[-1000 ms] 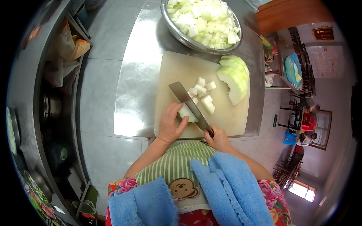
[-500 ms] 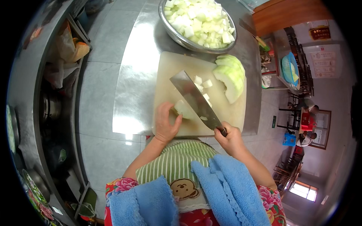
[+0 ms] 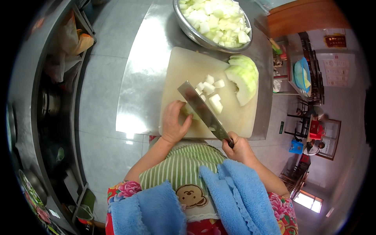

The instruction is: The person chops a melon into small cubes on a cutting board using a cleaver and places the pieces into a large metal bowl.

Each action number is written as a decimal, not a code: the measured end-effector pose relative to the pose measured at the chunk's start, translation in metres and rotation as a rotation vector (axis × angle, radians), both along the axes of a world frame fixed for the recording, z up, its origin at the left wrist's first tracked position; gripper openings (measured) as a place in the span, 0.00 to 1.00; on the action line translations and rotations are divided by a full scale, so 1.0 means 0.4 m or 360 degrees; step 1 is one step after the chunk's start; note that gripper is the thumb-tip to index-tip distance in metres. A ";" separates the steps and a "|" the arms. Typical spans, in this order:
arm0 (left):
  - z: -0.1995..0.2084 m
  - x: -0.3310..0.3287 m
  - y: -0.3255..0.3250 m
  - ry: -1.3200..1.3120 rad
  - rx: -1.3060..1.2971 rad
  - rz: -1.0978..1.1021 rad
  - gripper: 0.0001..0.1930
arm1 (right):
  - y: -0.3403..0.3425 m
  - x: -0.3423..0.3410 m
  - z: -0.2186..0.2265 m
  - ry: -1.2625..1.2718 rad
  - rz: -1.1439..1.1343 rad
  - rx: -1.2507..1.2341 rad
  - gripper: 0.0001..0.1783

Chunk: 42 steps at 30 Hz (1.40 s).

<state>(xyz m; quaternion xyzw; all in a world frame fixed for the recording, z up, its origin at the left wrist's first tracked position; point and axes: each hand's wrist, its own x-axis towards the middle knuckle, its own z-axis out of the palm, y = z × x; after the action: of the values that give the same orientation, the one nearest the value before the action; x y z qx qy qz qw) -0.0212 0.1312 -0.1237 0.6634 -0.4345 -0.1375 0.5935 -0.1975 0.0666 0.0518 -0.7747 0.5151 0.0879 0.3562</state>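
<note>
My right hand (image 3: pixel 238 148) grips the dark handle of a cleaver (image 3: pixel 201 109), its broad blade slanting up and left across the cutting board (image 3: pixel 184 64). Fingers curled, my left hand (image 3: pixel 175 122) holds a pale green melon piece (image 3: pixel 188 111) against the board, just left of the blade; the blade and fingers partly hide this piece. Several white melon cubes (image 3: pixel 209 88) lie to the blade's right. A large peeled melon chunk (image 3: pixel 247 81), curved and scored-looking, rests at the board's right side.
Beyond the board, a metal bowl (image 3: pixel 191 34) heaped with melon cubes stands on the steel table (image 3: pixel 137 84). Shelving (image 3: pixel 78 102) with bags runs along the left. At the far right are a blue basin (image 3: pixel 300 74), furniture and a person (image 3: pixel 311 147) in the distance.
More cut cubes now lie to the right of the blade, spread farther apart. The left-hand piece shows less. The whole view has shifted slightly.
</note>
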 end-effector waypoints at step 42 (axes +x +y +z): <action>0.262 0.103 -0.136 -0.0302 -0.0027 -0.0095 0.22 | -0.174 -0.137 -0.092 -0.0269 0.0397 -0.1164 0.12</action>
<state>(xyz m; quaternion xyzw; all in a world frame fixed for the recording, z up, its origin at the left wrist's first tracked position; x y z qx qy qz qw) 0.0200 0.0770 -0.0189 0.6551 -0.5096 -0.0880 0.5508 -0.2525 -0.0029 0.0151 -0.9115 0.3833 -0.1228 0.0844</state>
